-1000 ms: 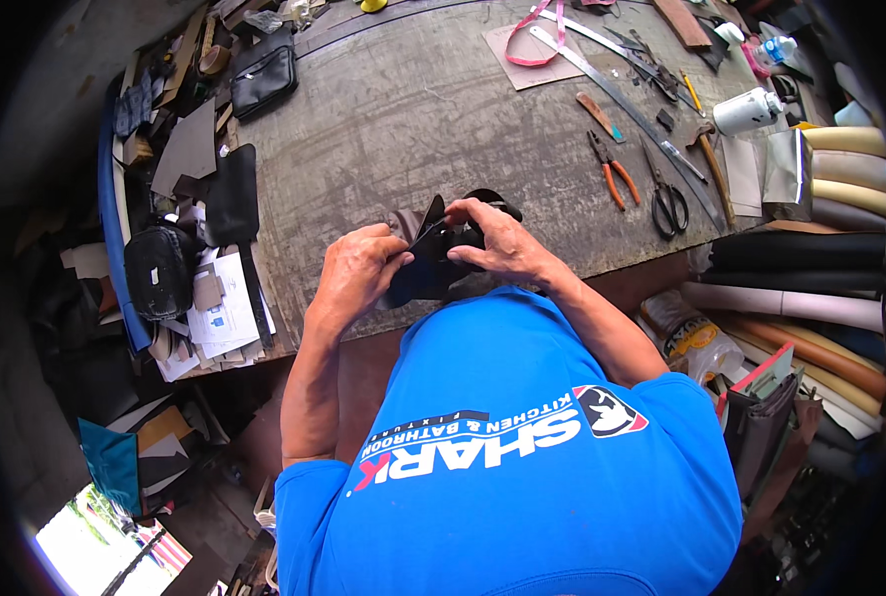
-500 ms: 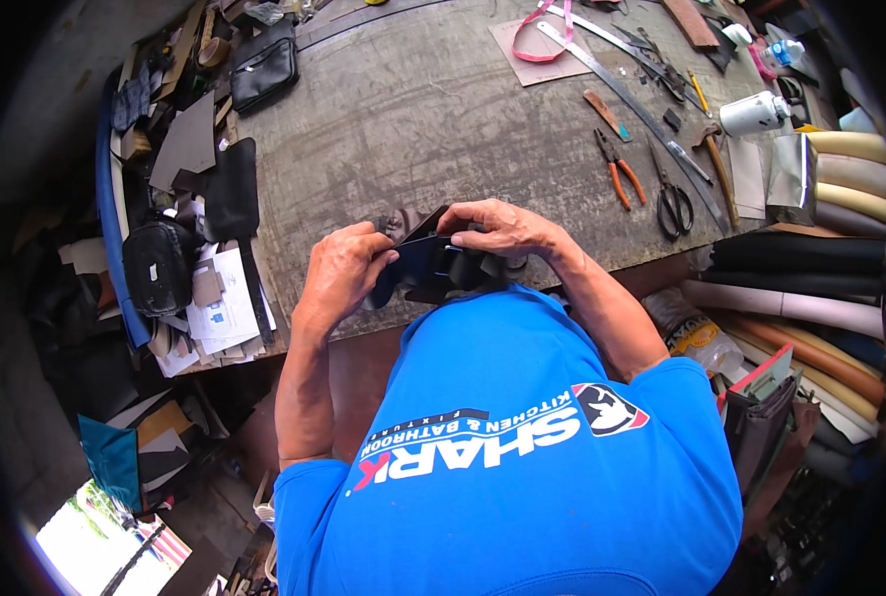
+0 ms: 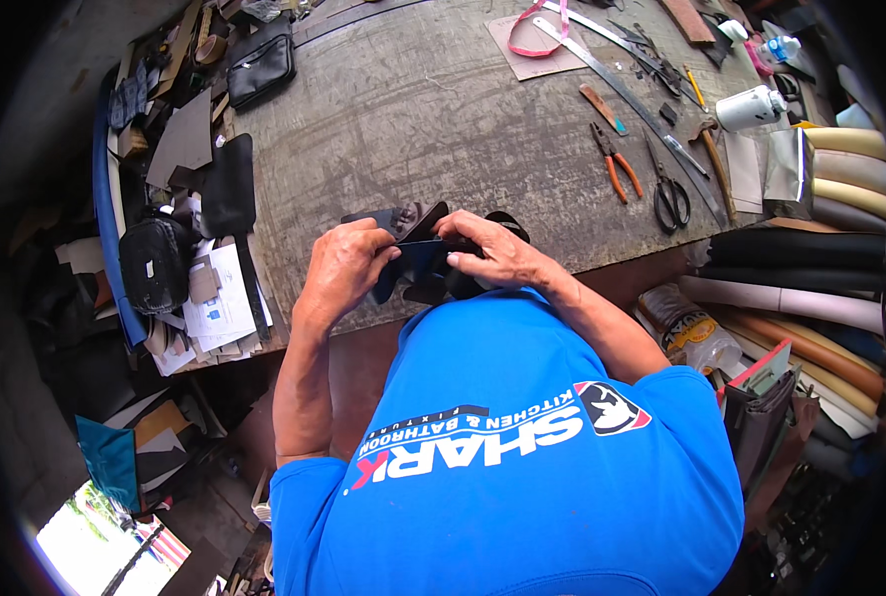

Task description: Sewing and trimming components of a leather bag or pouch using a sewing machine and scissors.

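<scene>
Near the table's front edge, my left hand [image 3: 351, 260] pinches the left end of a dark leather-like piece [image 3: 421, 256] between thumb and fingers. My right hand [image 3: 492, 250] grips the same piece at its right end, fingers curled over the top. Its upper edge runs taut between the two hands. A brown flap [image 3: 425, 221] stands up just behind that edge. Dark curved material [image 3: 510, 224] shows beyond my right hand. The lower part of the piece hangs in shadow close to my blue shirt, so its full shape is hidden.
On the worn table [image 3: 383, 129] lie orange-handled pliers [image 3: 617, 164], black-handled scissors [image 3: 671, 199], a hammer [image 3: 716, 164] and a metal ruler [image 3: 622, 89]. A white bottle [image 3: 751, 107] stands farther right. Rolled material [image 3: 791, 303] is stacked at right; black pouches [image 3: 157, 266] and scraps crowd the left.
My right hand has shifted slightly down and left along the piece. More dark material now shows beyond it. My left hand keeps its pinch almost unmoved.
</scene>
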`<control>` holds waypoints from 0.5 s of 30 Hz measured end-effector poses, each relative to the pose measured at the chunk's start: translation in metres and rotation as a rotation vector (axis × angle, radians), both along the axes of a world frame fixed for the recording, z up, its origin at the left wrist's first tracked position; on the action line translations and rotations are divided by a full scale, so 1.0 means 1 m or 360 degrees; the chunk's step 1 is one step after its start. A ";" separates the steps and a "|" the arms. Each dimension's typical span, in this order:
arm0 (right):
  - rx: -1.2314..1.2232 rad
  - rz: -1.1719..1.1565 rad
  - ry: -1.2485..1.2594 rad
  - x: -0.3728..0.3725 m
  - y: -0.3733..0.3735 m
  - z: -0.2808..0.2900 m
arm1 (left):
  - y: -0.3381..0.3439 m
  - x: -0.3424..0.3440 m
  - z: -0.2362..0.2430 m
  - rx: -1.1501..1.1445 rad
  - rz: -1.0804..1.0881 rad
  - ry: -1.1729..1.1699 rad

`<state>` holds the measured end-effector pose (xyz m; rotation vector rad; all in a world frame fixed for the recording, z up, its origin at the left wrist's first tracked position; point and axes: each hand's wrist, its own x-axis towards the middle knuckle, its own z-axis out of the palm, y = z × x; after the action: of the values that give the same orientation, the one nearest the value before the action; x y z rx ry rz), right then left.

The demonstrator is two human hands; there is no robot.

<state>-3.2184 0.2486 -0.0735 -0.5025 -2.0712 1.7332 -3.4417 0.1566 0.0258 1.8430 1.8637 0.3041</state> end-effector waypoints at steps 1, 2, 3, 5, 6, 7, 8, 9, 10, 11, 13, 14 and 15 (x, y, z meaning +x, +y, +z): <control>0.0055 -0.0075 -0.0096 -0.002 -0.006 0.007 | -0.001 0.001 0.001 0.0000 0.0000 0.0000; 0.0055 -0.0076 -0.0096 -0.004 -0.009 0.008 | -0.003 0.003 0.001 0.0003 -0.0004 -0.0003; 0.0153 -0.0166 -0.0155 -0.006 -0.011 0.009 | -0.005 0.004 0.002 0.0005 -0.0008 -0.0006; 0.0271 -0.0295 -0.0194 -0.007 -0.011 0.003 | -0.006 0.004 0.000 0.0036 -0.0017 -0.0026; 0.0272 -0.0303 -0.0193 -0.007 -0.013 0.002 | -0.006 0.005 -0.001 0.0064 -0.0020 -0.0046; 0.0256 -0.0345 -0.0214 -0.007 -0.014 0.002 | -0.006 0.005 -0.002 0.0066 -0.0025 -0.0045; 0.0240 -0.0386 -0.0235 -0.008 -0.014 0.002 | -0.006 0.006 -0.003 0.0050 -0.0020 -0.0040; 0.0241 -0.0391 -0.0234 -0.007 -0.014 0.001 | -0.006 0.007 -0.003 0.0033 -0.0016 -0.0035; 0.0143 -0.0394 -0.0190 -0.007 -0.016 -0.001 | -0.006 0.007 -0.004 0.0033 -0.0018 -0.0034; 0.0045 -0.0398 -0.0146 -0.006 -0.017 -0.003 | -0.006 0.008 -0.005 0.0033 -0.0041 -0.0013; 0.0007 -0.0377 -0.0169 -0.004 -0.018 -0.006 | -0.006 0.008 -0.006 0.0032 -0.0068 0.0007; -0.0029 -0.0354 -0.0192 -0.003 -0.018 -0.007 | -0.006 0.007 -0.007 0.0026 -0.0070 -0.0013; -0.0030 -0.0357 -0.0194 -0.001 -0.018 -0.007 | -0.006 0.007 -0.008 0.0021 -0.0073 -0.0033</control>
<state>-3.2194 0.2309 -0.0803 -0.8309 -1.9925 1.6285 -3.4347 0.1505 0.0176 1.8813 1.8074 0.3186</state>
